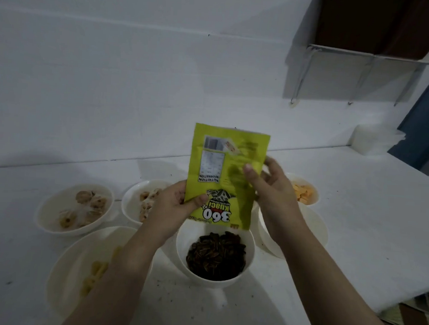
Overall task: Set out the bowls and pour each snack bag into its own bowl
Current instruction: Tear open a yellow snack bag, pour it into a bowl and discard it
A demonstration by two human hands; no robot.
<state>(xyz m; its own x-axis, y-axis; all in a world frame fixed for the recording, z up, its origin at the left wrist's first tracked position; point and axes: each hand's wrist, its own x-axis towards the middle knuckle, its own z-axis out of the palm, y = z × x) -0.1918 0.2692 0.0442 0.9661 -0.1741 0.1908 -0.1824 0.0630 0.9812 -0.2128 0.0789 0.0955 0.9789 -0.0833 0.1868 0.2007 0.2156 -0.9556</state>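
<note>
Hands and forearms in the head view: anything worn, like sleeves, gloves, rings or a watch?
Nothing worn shows. The left hand and right hand are bare, with no gloves, rings or watch visible. Both forearms are bare down to the frame's bottom edge, with no sleeve in view.

"360", "KUACI" and "NUTRITION INFORMATION", all upside down, on the green snack bag (225, 178).

It looked like a plain home room: a white table (355, 221) against a bare white wall (113, 68), a wire shelf (365, 56) above.
</note>
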